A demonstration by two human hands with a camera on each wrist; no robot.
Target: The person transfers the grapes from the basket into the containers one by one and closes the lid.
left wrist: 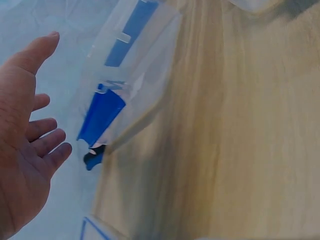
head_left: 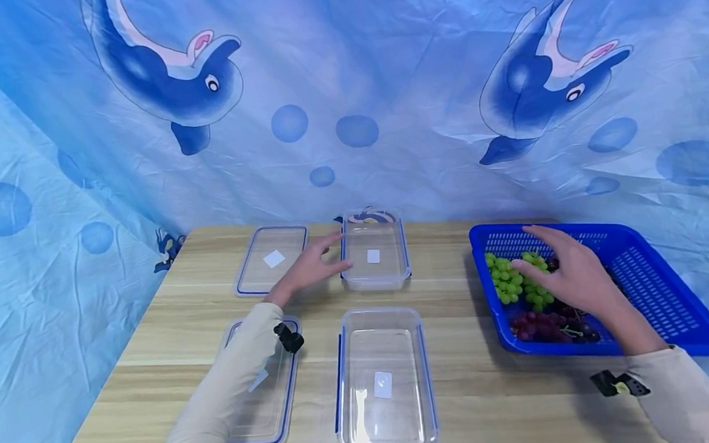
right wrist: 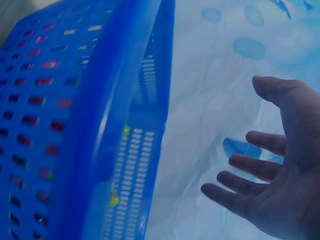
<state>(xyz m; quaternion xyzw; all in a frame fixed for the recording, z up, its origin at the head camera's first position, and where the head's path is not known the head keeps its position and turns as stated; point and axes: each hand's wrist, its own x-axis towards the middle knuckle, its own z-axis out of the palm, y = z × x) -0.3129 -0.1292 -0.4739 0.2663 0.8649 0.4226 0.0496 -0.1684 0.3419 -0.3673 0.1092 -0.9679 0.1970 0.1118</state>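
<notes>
My left hand (head_left: 313,263) reaches toward the smaller clear plastic container (head_left: 373,244) at the back, its fingers spread by the left side; in the left wrist view nothing is in its grasp. Over the left part of a blue plastic basket (head_left: 669,290), my right hand (head_left: 567,273) hovers with fingers apart and holds nothing. Below it lie green grapes (head_left: 504,279) and dark red grapes (head_left: 537,325), partly hidden by the hand and arm. In the right wrist view the right hand (right wrist: 280,165) is also spread, apart from the basket wall (right wrist: 45,120).
A larger clear container (head_left: 385,382) stands at the front middle of the wooden table (head_left: 468,391). Two blue-edged lids lie to the left: a small lid (head_left: 271,257) at the back and a large lid (head_left: 262,410) under my left forearm. A dolphin-print curtain (head_left: 381,57) hangs behind.
</notes>
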